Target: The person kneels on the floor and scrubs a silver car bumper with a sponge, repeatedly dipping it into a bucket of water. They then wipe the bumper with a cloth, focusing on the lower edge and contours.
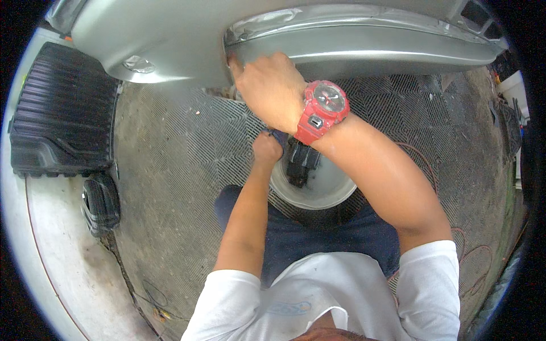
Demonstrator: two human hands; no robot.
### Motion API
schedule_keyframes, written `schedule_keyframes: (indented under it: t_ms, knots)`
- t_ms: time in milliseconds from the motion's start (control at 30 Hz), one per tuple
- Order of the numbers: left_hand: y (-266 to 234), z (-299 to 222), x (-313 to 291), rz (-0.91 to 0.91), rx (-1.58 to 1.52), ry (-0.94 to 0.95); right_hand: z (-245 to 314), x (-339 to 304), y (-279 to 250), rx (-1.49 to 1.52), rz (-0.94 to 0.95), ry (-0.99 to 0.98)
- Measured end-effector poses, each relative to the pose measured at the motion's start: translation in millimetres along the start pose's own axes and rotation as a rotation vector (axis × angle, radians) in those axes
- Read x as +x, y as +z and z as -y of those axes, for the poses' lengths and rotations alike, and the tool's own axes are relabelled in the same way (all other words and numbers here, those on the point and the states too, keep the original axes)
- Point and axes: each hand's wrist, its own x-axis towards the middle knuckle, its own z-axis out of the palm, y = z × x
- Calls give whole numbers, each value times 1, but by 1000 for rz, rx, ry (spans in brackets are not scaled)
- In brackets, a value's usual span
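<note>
A silver-grey car bumper (364,54) spans the top, with a long opening edged by crinkled, shiny covering. My right hand (270,88), wearing a red watch (325,108), presses against the bumper at the left end of this opening. Its fingers are bent and partly hidden, so anything under them does not show. Lower down, my left hand (266,148) is closed beside the bucket's rim, on a dark bluish, cloth-like piece (278,138). Between my knees stands a pale round bucket (313,202) holding cloudy liquid and a black object (301,162), partly covered by my right forearm.
Dark ribbed matting (182,170) covers the floor. At the left stand a large black ribbed plastic panel (65,113) and a smaller black rounded item (100,204). A thin reddish hose (429,165) curls along the floor at the right. A round light-toned recess (139,63) marks the bumper's left part.
</note>
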Motion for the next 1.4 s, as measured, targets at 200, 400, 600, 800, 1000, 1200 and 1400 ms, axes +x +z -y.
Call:
schedule_keyframes:
  t_ms: [200,400,600,800,1000,1200,1400]
  knots:
    - [31,28,-5,-126,-21,56,6,-13,-8,147,-61,0]
    - [9,14,0,215,46,-17,-16,-8,-11,236,-78,80]
    - [14,9,-4,-3,8,13,-11,6,2,165,-14,48]
    - [28,16,-6,15,-37,-48,2,-7,-12,135,7,29]
    - [13,8,1,150,55,-59,-21,-33,-20,743,25,304]
    - [13,6,6,248,-33,-120,-7,-51,17,1087,-455,572]
    - [17,18,-2,77,-100,-37,2,-31,3,1114,-548,653]
